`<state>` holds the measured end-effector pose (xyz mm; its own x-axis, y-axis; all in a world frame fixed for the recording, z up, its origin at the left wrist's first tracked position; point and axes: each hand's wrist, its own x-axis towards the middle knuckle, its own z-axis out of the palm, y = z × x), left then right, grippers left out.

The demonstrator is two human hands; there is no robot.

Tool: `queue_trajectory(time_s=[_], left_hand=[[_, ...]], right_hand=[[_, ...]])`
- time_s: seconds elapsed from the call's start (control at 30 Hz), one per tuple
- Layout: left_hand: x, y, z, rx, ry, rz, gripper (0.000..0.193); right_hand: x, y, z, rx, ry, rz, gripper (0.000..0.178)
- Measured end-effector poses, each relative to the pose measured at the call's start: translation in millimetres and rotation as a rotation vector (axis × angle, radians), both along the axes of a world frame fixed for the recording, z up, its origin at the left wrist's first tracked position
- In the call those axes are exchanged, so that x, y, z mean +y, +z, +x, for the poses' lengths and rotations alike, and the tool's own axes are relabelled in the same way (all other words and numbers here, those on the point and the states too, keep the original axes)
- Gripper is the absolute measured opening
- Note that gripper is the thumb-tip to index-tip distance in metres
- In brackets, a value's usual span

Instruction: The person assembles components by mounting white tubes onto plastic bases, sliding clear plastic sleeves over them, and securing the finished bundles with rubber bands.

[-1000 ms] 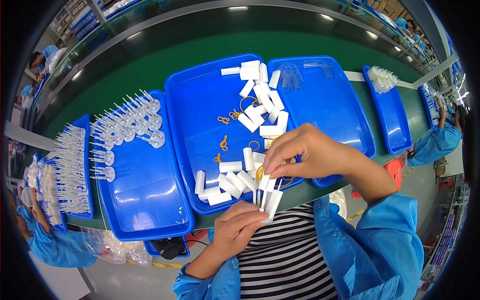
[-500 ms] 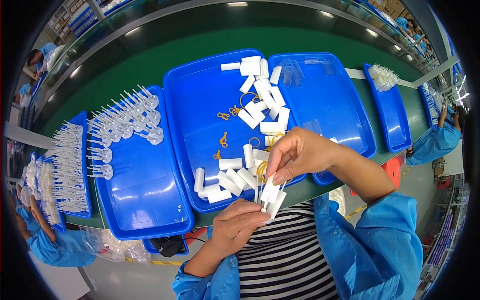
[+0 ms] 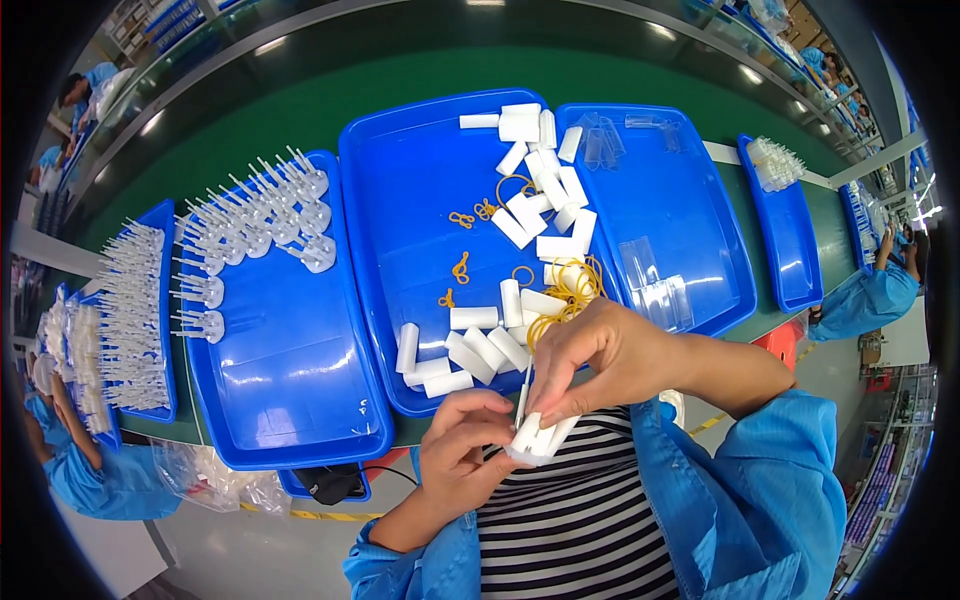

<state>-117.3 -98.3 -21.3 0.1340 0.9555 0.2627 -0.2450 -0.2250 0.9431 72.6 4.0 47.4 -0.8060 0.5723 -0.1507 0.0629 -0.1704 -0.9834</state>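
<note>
Both my hands meet just below the front edge of the middle blue tray (image 3: 380, 250). My left hand (image 3: 462, 455) pinches the lower end of a small bundle of white plastic pieces (image 3: 535, 437). My right hand (image 3: 600, 358) grips the bundle's top from above, fingers curled round it, with yellow rubber bands (image 3: 560, 300) right by its knuckles. Several loose white tubes (image 3: 470, 345) and small orange loops (image 3: 460, 268) lie in the tray beyond my hands.
A left blue tray (image 3: 290, 400) holds rows of white spoon-like parts (image 3: 260, 215). A right tray (image 3: 690, 190) holds clear plastic sleeves (image 3: 655, 290). More trays flank both sides on a green belt (image 3: 300, 90). People in blue coats sit at far left and far right.
My hands and the white bundle have dropped lower and closer to my body, away from the tray's edge. My right hand has shifted down over the bundle's top.
</note>
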Motion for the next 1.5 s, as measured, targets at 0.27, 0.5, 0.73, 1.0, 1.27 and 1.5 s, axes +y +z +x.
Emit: queue_trajectory(time_s=[0.27, 0.5, 0.73, 1.0, 1.27, 1.5], left_hand=[[-4.9, 2.6, -6.7, -0.073, 0.181, 0.074, 0.020], [-11.0, -0.2, -17.0, 0.121, 0.228, 0.173, 0.020], [-6.7, -5.1, -14.3, 0.100, 0.296, 0.147, 0.019], [2.5, -3.2, -7.8, 0.120, 0.196, 0.146, 0.019], [5.3, -2.2, -2.3, 0.143, 0.154, 0.167, 0.019], [9.4, 2.7, -0.9, 0.212, 0.112, 0.182, 0.016]], right_hand=[[44.7, -0.3, -26.0, -0.384, -0.025, 0.713, 0.021], [55.4, -34.5, -56.3, -0.773, 0.186, 1.170, 0.024], [56.2, -23.0, -40.5, -0.401, -0.066, 1.346, 0.021], [35.9, -11.7, -15.6, -0.337, -0.145, 1.250, 0.024], [32.7, -8.3, 0.0, -0.268, -0.175, 1.151, 0.019], [37.0, 3.8, 10.3, -0.150, 0.045, 0.916, 0.011]])
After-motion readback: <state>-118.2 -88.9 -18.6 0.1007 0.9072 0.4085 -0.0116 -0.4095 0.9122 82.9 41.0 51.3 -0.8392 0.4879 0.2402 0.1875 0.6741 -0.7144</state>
